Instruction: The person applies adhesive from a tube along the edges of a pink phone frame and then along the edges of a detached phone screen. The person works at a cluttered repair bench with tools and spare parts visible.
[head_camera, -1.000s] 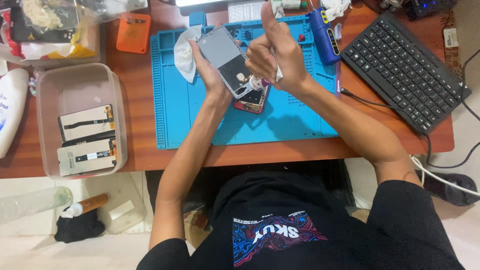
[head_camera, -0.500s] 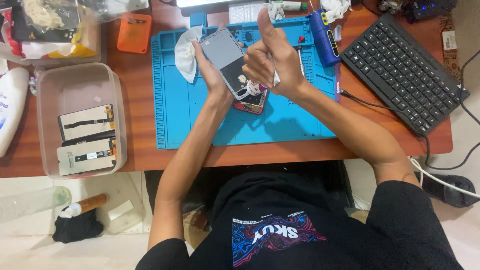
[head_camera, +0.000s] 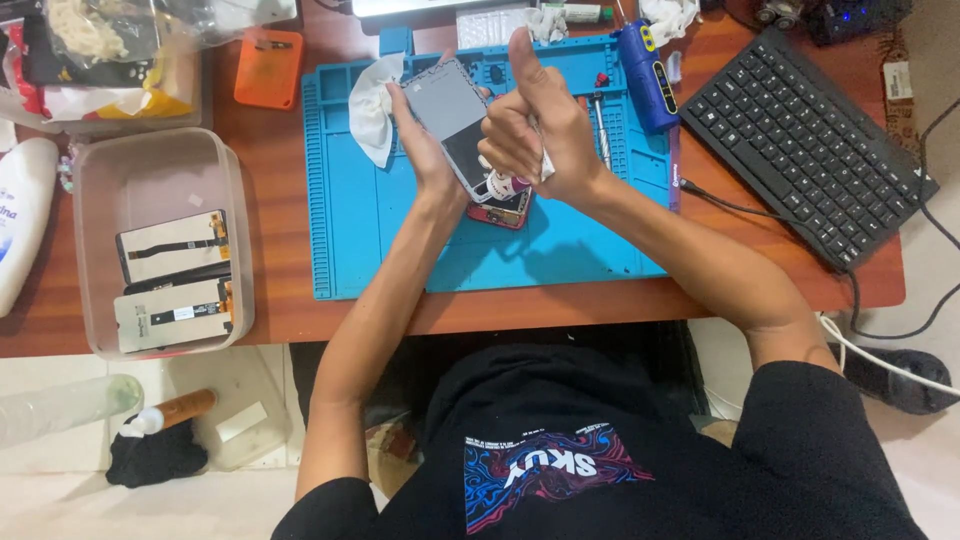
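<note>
A wooden desk (head_camera: 280, 310) fills the view, its near edge running just below a blue silicone repair mat (head_camera: 350, 240). The mat's near half lies bare, giving open room under the forearms; its far edge is crowded with a blue electric screwdriver (head_camera: 645, 75) and a white cloth (head_camera: 372, 110). A black keyboard (head_camera: 810, 140) sits angled right of the mat, and a clear plastic tub (head_camera: 90, 190) holding two phone screens (head_camera: 175, 285) stands well to the left.

The left hand (head_camera: 425, 150) grips a grey phone panel (head_camera: 455, 120) from beneath, raised above the mat. The right hand (head_camera: 530, 135) is curled shut on a small white bottle (head_camera: 500, 185), thumb up, touching the panel's lower end. Compared with a second ago, both hands have drawn closer together.
</note>
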